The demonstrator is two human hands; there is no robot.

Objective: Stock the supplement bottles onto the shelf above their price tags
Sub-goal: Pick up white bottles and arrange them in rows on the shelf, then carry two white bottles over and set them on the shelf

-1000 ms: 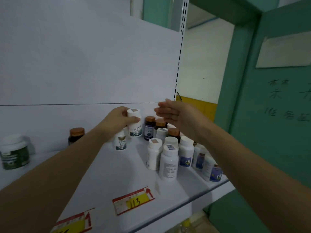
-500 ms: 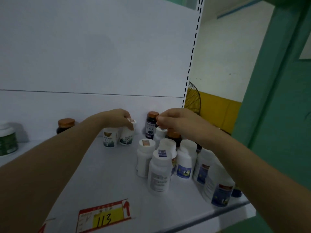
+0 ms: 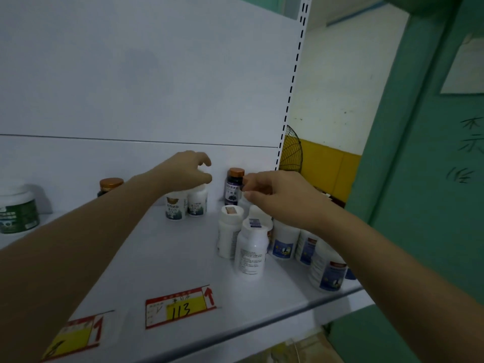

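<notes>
Half a second on, both hands had drawn slightly apart at the back of the white shelf, the left hand lifted a little off the bottle cap it had been pressing. Its grip was loosely curled and half open over two white bottles with green labels, which stood side by side behind the "113" price tag; whether the fingers still touched a cap could not be told. The right hand, to the right of that pair, had thumb and fingers pinched together over the bottles beyond the tag's right end; what it gripped, if anything, was hidden.

Two price tags lay flat on the shelf's front: the "113" tag and a second tag to its left, each red-edged with a yellow panel and a red arrow. Right of the "113" tag stood a cluster of at least six white bottles, several with blue labels, the nearest blurred. One dark bottle with a copper cap stood behind the cluster against the back panel; another copper-capped bottle showed far left of the pair, partly behind the left forearm. A single green-labelled tub stood farther left still.
</notes>
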